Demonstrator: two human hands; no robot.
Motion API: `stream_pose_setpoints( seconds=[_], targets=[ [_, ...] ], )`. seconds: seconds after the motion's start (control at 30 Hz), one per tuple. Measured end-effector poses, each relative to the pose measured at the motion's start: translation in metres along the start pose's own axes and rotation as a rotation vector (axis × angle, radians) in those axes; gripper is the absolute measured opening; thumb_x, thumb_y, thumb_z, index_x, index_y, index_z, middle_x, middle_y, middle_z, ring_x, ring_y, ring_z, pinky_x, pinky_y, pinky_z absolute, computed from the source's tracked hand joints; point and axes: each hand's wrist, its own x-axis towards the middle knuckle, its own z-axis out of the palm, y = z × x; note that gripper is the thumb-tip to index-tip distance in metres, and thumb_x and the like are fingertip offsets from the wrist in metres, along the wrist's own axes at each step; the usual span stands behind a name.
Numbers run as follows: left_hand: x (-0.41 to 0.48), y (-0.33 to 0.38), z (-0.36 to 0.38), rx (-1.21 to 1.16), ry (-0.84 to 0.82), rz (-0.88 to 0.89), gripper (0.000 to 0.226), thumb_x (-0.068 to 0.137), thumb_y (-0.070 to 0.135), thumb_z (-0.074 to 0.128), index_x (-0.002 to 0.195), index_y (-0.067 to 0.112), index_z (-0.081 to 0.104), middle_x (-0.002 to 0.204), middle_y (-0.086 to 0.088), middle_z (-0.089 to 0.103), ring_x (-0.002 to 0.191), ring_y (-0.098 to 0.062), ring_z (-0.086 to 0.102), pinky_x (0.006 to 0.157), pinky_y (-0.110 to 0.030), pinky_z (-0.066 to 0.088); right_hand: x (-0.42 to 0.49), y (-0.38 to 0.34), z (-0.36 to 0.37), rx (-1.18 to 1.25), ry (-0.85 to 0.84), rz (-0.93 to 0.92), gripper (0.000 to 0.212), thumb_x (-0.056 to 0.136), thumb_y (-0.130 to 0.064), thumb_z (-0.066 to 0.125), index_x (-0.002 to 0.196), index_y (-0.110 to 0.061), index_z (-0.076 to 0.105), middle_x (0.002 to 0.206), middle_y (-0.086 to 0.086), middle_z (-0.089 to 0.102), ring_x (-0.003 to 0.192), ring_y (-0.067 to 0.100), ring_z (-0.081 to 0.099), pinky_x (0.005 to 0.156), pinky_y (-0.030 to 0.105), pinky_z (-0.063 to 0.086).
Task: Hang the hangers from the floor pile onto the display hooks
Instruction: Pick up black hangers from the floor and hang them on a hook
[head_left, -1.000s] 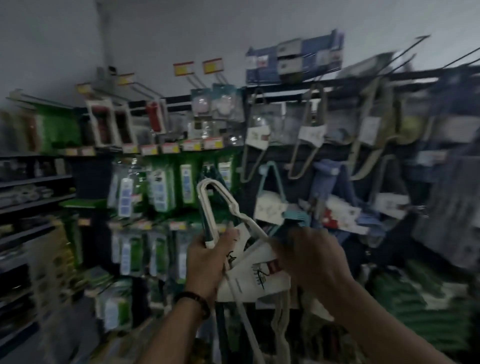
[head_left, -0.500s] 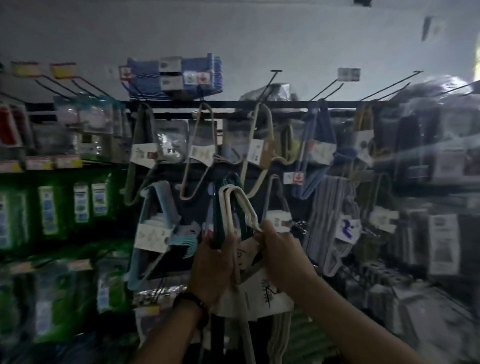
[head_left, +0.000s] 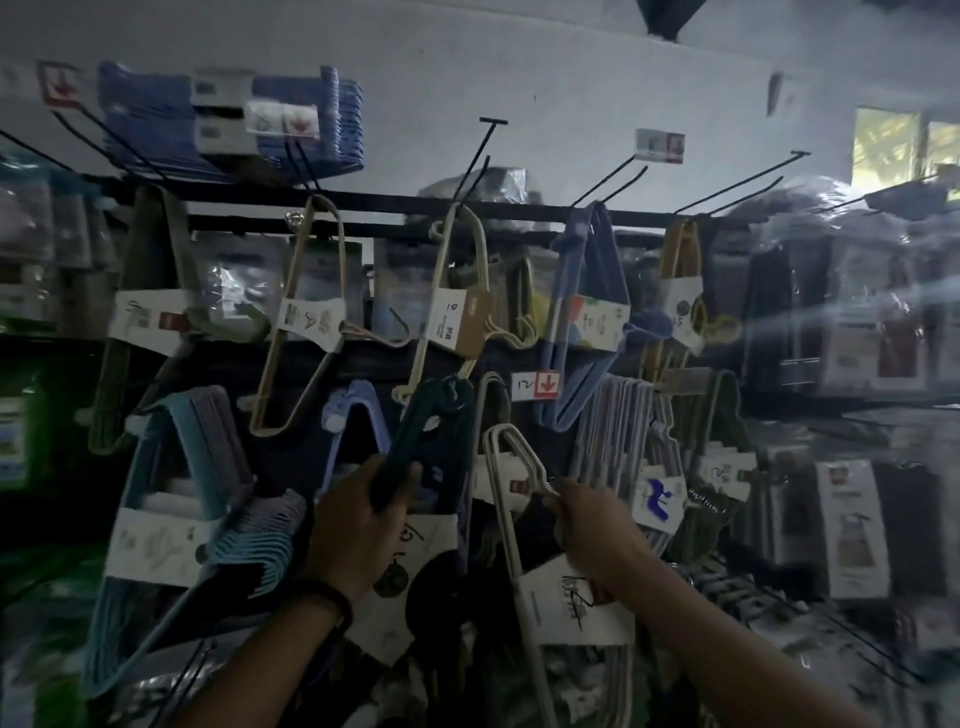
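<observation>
Fingers of the left hand (head_left: 353, 525) curl round the dark green hangers (head_left: 415, 441); the right hand (head_left: 592, 525) pinches the white hangers (head_left: 566, 608) just beside.

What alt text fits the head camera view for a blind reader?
A person's left hand grips a dark hanger bundle while the right hand holds a white hanger bundle before a dim display rack of hung hangers.

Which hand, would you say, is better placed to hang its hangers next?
Probably left: the left hand grips dark hangers whose top is up at a hook; the right hand holds white hangers lower.
</observation>
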Motion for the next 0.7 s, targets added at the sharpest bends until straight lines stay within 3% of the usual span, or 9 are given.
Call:
stream_pose_setpoints(
  seconds=[0.07,0.2,0.27,0.37,0.43,0.5,0.6,0.7],
  targets=[
    [0.019,-0.010,0.002,0.079,-0.037,0.041,0.037,0.097,0.062,0.049,0.086,0.030,0.065,0.064,0.003,0.058,0.060,-0.008,0.057,0.051,-0.019,0.034,0.020,-0.001,0.002,-0.042,-0.046,0.032,0.018,0.098,-0.014,0.055,0.113,-0.022,0.060,0.092,-0.002,0.063,0.078,0.019,0.060,0.065,0.031,0.044],
    [0.045,-0.026,0.009,0.193,-0.088,0.067,0.067,0.091,0.072,0.035,0.084,0.014,0.067,0.067,-0.013,0.060,0.059,-0.029,0.056,0.054,-0.039,0.041,0.049,0.003,0.009,-0.057,-0.033,0.077,0.024,0.097,-0.015,0.057,0.120,-0.021,0.053,0.100,0.005,0.063,0.087,0.026,0.064,0.069,0.038,0.054],
    [0.055,-0.030,0.013,0.184,-0.128,0.049,0.062,0.091,0.068,0.034,0.090,0.018,0.070,0.073,-0.004,0.067,0.063,-0.018,0.062,0.056,-0.031,0.044,0.062,0.007,0.012,-0.053,-0.001,0.058,0.029,0.096,-0.015,0.059,0.123,-0.022,0.049,0.097,0.003,0.059,0.085,0.023,0.060,0.071,0.036,0.054],
    [0.067,-0.035,0.021,0.160,-0.219,0.058,0.047,0.097,0.063,0.039,0.115,0.031,0.069,0.088,0.014,0.071,0.078,-0.002,0.065,0.076,-0.025,0.053,0.074,0.013,0.018,-0.069,0.045,-0.002,0.035,0.098,-0.017,0.057,0.129,-0.024,0.040,0.090,-0.002,0.054,0.075,0.021,0.054,0.065,0.035,0.047],
    [0.070,-0.032,0.029,0.154,-0.234,0.076,0.022,0.105,0.049,0.043,0.107,0.039,0.063,0.079,0.024,0.066,0.074,0.005,0.062,0.074,-0.015,0.049,0.080,0.018,0.021,-0.091,0.110,-0.067,0.041,0.099,-0.021,0.056,0.135,-0.022,0.036,0.101,0.005,0.064,0.082,0.030,0.063,0.066,0.039,0.050],
    [0.072,-0.024,0.037,0.151,-0.228,0.090,0.020,0.109,0.035,0.045,0.095,0.043,0.057,0.070,0.031,0.065,0.067,0.009,0.061,0.062,-0.009,0.044,0.087,0.024,0.022,-0.071,0.161,-0.090,0.045,0.099,-0.022,0.057,0.139,-0.019,0.036,0.110,0.009,0.068,0.089,0.036,0.067,0.070,0.042,0.055],
    [0.077,-0.019,0.046,0.092,-0.191,0.081,0.020,0.108,0.038,0.046,0.113,0.047,0.063,0.089,0.028,0.074,0.084,0.006,0.068,0.072,-0.013,0.048,0.094,0.035,0.027,-0.049,0.194,-0.128,0.042,0.098,-0.023,0.060,0.135,-0.019,0.038,0.110,0.008,0.069,0.087,0.034,0.070,0.071,0.043,0.057],
    [0.082,-0.018,0.054,0.076,-0.176,0.080,0.024,0.107,0.037,0.047,0.121,0.038,0.067,0.091,0.019,0.077,0.086,0.000,0.071,0.081,-0.023,0.054,0.095,0.048,0.035,-0.016,0.222,-0.132,0.043,0.099,-0.025,0.059,0.136,-0.021,0.037,0.109,0.005,0.070,0.082,0.031,0.070,0.068,0.044,0.058]
  ],
)
